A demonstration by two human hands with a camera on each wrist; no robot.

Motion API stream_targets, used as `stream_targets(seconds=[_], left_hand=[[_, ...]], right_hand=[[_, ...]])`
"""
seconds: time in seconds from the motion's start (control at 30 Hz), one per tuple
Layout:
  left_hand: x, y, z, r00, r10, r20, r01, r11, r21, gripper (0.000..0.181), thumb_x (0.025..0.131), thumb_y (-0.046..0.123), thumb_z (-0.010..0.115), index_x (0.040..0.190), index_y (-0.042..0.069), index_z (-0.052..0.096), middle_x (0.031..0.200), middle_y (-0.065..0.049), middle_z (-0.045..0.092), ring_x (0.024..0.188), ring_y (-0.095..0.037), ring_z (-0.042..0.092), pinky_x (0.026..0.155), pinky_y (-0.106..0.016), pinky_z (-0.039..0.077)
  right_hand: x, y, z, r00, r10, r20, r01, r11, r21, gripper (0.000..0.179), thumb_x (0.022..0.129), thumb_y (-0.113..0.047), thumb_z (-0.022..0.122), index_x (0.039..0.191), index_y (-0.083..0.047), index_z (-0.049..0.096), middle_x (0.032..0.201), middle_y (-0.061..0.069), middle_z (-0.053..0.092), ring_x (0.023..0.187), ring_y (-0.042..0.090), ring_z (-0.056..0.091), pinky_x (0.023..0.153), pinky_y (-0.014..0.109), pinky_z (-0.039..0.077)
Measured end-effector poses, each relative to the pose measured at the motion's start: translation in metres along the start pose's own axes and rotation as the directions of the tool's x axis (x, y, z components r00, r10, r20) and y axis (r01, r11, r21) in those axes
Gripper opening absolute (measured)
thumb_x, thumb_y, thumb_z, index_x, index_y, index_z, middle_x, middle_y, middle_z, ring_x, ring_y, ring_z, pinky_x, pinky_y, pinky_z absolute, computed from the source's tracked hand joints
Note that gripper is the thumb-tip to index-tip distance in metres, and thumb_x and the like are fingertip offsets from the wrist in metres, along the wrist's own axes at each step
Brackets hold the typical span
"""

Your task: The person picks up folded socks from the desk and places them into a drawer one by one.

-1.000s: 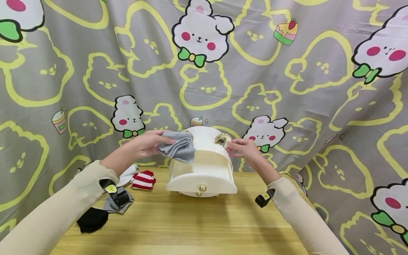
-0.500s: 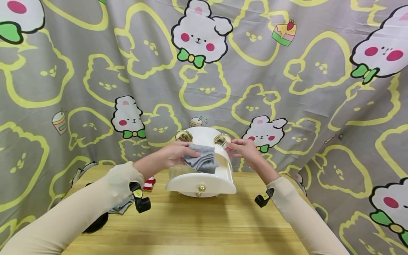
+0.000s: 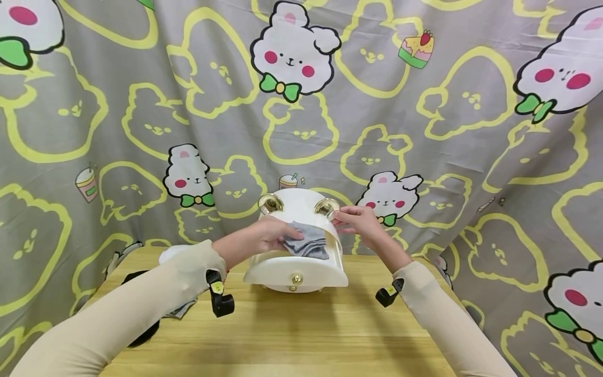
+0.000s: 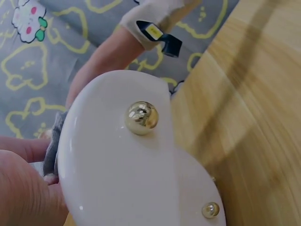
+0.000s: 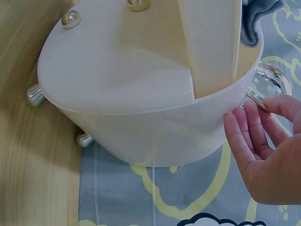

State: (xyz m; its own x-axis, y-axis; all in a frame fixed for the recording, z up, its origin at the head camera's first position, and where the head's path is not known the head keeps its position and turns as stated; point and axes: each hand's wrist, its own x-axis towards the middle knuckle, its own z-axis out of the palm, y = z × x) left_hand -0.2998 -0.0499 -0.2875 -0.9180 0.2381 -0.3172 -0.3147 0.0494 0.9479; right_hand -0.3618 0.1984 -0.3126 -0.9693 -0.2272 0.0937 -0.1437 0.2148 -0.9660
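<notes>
A white bread-bin-like box [image 3: 301, 201] with two gold cup-shaped ornaments on top stands on the table, its front flap [image 3: 270, 273] tipped outward with a gold knob [image 3: 297, 279]. My left hand [image 3: 259, 236] pinches a folded grey cloth [image 3: 308, 243] at the box's opening, above the flap. From the left wrist view, the flap hides most of that cloth [image 4: 51, 155]. At the box's upper right, my right hand [image 3: 361, 222] holds the right gold ornament [image 3: 327, 208]. Thumb and fingers meet at its base in the right wrist view, where the ornament [image 5: 275, 82] shows beside the box wall.
Left of the box, partly behind my left sleeve, lie a white cloth [image 3: 171, 253], a grey cloth [image 3: 181, 309] and a black cloth [image 3: 145, 336]. The wooden table [image 3: 306, 335] backs onto a hanging patterned curtain [image 3: 301, 146].
My left hand has carried the folded grey cloth rightward and down, from beside the left gold ornament to the box's opening. My right hand stays on the right ornament.
</notes>
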Motion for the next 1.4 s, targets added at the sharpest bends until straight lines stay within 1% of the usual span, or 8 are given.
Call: stream_targets(seconds=[0.17,0.3,0.47,0.57,0.7,0.8,1.03,1.4], left_hand=[[0.005,-0.005,0.002,0.999,-0.013,0.037,0.011,0.999,0.047,0.035,0.094,-0.009,0.060,0.126,-0.020,0.052,0.088,-0.010,0.064,0.080,-0.015,0.065,0.106,-0.043,0.053],[0.010,-0.009,0.001,0.997,-0.037,0.073,0.029,0.995,0.097,0.031,0.097,-0.007,0.057,0.125,-0.017,0.052,0.087,-0.006,0.062,0.078,-0.011,0.063,0.096,-0.031,0.058],[0.011,-0.010,-0.004,0.990,-0.073,0.122,0.056,0.990,0.132,0.040,0.101,-0.001,0.054,0.138,-0.012,0.044,0.095,-0.007,0.061,0.084,-0.011,0.062,0.099,-0.029,0.055],[0.010,-0.009,-0.010,0.985,-0.098,0.140,0.077,0.986,0.151,0.029,0.102,0.000,0.052,0.129,-0.009,0.049,0.093,-0.006,0.061,0.084,-0.011,0.062,0.097,-0.029,0.054],[0.006,-0.007,-0.014,0.988,-0.108,0.112,0.090,0.984,0.153,0.005,0.101,-0.001,0.053,0.103,-0.004,0.056,0.080,-0.003,0.063,0.073,-0.008,0.063,0.077,-0.022,0.057],[0.003,-0.006,-0.012,0.992,-0.092,0.084,0.081,0.989,0.124,0.005,0.101,-0.002,0.054,0.099,-0.005,0.058,0.073,-0.003,0.064,0.067,-0.008,0.064,0.068,-0.020,0.058],[0.001,0.000,0.006,0.998,-0.061,0.016,0.059,0.995,0.082,0.022,0.097,-0.003,0.063,0.115,-0.014,0.061,0.068,-0.005,0.067,0.063,-0.012,0.067,0.075,-0.027,0.063],[0.011,-0.002,0.023,0.996,-0.042,-0.081,0.051,0.992,0.116,0.026,0.093,-0.003,0.069,0.114,-0.014,0.062,0.075,-0.007,0.066,0.067,-0.014,0.067,0.084,-0.033,0.063]], right_hand=[[0.000,0.000,0.000,1.000,-0.010,-0.001,0.010,1.000,-0.020,0.034,0.097,-0.023,0.072,0.115,0.005,0.069,0.087,-0.001,0.074,0.085,0.014,0.073,0.088,0.043,0.063],[0.001,0.000,0.000,1.000,-0.008,0.002,0.008,1.000,-0.015,0.034,0.097,-0.023,0.072,0.115,0.005,0.068,0.087,0.000,0.074,0.085,0.014,0.073,0.085,0.039,0.064],[0.000,-0.001,0.000,1.000,-0.001,0.000,0.001,1.000,-0.004,0.033,0.097,-0.023,0.071,0.115,0.005,0.068,0.087,0.000,0.074,0.084,0.014,0.072,0.086,0.040,0.063],[0.000,-0.001,0.000,1.000,0.000,0.002,0.000,1.000,-0.006,0.034,0.097,-0.024,0.071,0.115,0.005,0.068,0.087,0.000,0.074,0.085,0.014,0.072,0.087,0.042,0.063],[0.001,0.000,0.000,1.000,-0.004,0.004,0.004,1.000,-0.012,0.034,0.097,-0.024,0.072,0.115,0.005,0.068,0.088,0.000,0.074,0.085,0.014,0.072,0.086,0.041,0.063],[0.001,0.000,0.000,1.000,-0.007,0.001,0.007,1.000,-0.013,0.032,0.097,-0.023,0.072,0.113,0.004,0.068,0.087,0.000,0.074,0.085,0.014,0.072,0.084,0.039,0.064],[0.001,0.000,0.000,1.000,-0.004,0.001,0.004,1.000,-0.009,0.030,0.097,-0.022,0.071,0.113,0.004,0.068,0.087,-0.001,0.073,0.085,0.014,0.072,0.085,0.039,0.064],[0.001,0.002,0.000,1.000,0.001,-0.005,-0.001,1.000,-0.018,0.032,0.098,-0.023,0.071,0.114,0.004,0.068,0.087,-0.001,0.074,0.085,0.014,0.072,0.087,0.042,0.063]])
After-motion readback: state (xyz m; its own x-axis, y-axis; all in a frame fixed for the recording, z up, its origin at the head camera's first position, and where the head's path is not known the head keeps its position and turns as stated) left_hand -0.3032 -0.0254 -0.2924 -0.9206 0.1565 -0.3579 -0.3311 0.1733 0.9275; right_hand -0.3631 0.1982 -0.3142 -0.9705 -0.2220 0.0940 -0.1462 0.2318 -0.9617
